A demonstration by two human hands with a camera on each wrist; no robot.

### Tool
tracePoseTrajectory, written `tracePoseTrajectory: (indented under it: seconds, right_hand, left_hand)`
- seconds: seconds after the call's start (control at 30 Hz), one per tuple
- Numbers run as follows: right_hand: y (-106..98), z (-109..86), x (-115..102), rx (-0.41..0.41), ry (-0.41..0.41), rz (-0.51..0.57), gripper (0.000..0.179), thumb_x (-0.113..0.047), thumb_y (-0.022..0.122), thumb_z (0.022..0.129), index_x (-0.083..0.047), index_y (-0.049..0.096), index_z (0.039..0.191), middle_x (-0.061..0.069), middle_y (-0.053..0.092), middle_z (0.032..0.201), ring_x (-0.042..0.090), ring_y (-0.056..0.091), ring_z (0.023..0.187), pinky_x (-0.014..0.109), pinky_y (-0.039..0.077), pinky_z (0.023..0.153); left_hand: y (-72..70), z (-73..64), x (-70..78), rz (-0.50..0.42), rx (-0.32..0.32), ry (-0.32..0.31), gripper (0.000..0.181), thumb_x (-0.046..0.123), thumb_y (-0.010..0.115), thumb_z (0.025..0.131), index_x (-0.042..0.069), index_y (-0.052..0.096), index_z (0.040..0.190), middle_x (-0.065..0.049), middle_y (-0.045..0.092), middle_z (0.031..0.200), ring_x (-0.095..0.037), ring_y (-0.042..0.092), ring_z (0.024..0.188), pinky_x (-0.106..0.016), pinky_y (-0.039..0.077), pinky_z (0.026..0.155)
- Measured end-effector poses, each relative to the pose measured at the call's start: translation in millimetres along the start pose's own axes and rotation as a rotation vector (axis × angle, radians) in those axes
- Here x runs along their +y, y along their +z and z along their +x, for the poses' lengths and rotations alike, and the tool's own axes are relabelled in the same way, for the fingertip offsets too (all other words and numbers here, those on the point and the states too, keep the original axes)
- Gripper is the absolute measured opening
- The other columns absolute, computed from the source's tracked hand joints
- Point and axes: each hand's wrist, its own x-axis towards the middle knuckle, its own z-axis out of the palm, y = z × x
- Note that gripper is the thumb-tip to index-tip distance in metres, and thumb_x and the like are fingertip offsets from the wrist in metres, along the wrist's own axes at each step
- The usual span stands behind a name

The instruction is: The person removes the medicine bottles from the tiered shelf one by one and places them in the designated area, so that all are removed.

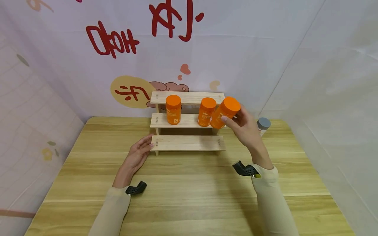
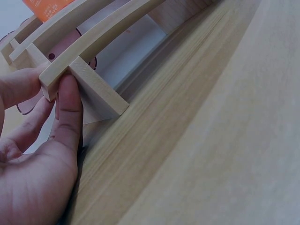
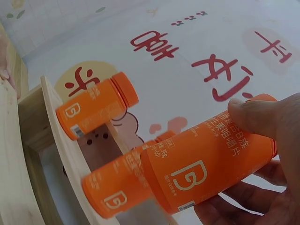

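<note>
A three-step wooden rack (image 1: 189,143) stands on the table against the wall. My left hand (image 1: 138,153) pinches the left end of its lowest step, thumb and finger on the board's edge in the left wrist view. My right hand (image 1: 246,127) grips an orange pill bottle (image 3: 211,161), tilted, at the right end of the middle step; whether its base touches the wood I cannot tell. Close beside it on that step stands a second orange bottle (image 1: 205,113). A third orange bottle (image 1: 173,111) is upright toward the step's left end.
A white bottle with a grey cap (image 1: 263,124) stands on the wooden table (image 1: 183,196), right of the rack and partly behind my right hand. Printed cloth walls (image 1: 236,59) close off the back and both sides.
</note>
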Motion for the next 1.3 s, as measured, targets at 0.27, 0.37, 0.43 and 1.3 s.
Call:
tracePoseTrajectory:
  seconds: [0.27,0.37,0.43,1.3]
  right_hand:
    - [-16,-10.7,15,0.037,0.035,-0.034,0.053,-0.018,0.068,0.1,-0.015,0.05,0.15,0.007,0.06,0.139,0.01,0.06,0.124,0.017,0.049,0.103]
    - [-22,-14.9,23,0.049,0.045,-0.053,0.053,-0.019,0.067,0.101,-0.016,0.049,0.151,0.007,0.06,0.139,0.009,0.06,0.124,0.016,0.048,0.103]
    - [-25,-17.5,28,0.055,0.055,-0.066,0.053,-0.02,0.067,0.101,-0.016,0.049,0.151,0.008,0.06,0.14,0.008,0.06,0.123,0.015,0.048,0.103]
    - [-57,-37.2,89,0.115,0.282,-0.139,0.058,-0.034,0.072,0.097,-0.021,0.05,0.149,0.007,0.059,0.143,0.01,0.057,0.127,0.033,0.047,0.112]
  left_hand:
    - [0.5,1.2,-1.2,-0.006,0.007,-0.007,0.065,0.001,0.061,0.101,0.001,0.032,0.159,0.001,0.054,0.13,-0.006,0.057,0.12,-0.016,0.052,0.098]
    - [1.2,0.7,-1.4,-0.016,0.01,-0.014,0.066,0.001,0.062,0.101,0.002,0.032,0.159,0.001,0.054,0.13,-0.005,0.057,0.12,-0.016,0.052,0.098]
    - [1.9,0.4,-1.1,-0.018,0.007,-0.018,0.066,0.001,0.061,0.101,0.002,0.031,0.16,0.001,0.054,0.13,-0.005,0.057,0.12,-0.015,0.052,0.097]
    - [-0.6,0.3,0.9,-0.021,-0.003,0.0,0.068,0.003,0.063,0.101,0.0,0.03,0.16,0.001,0.054,0.128,-0.005,0.057,0.116,-0.014,0.052,0.092]
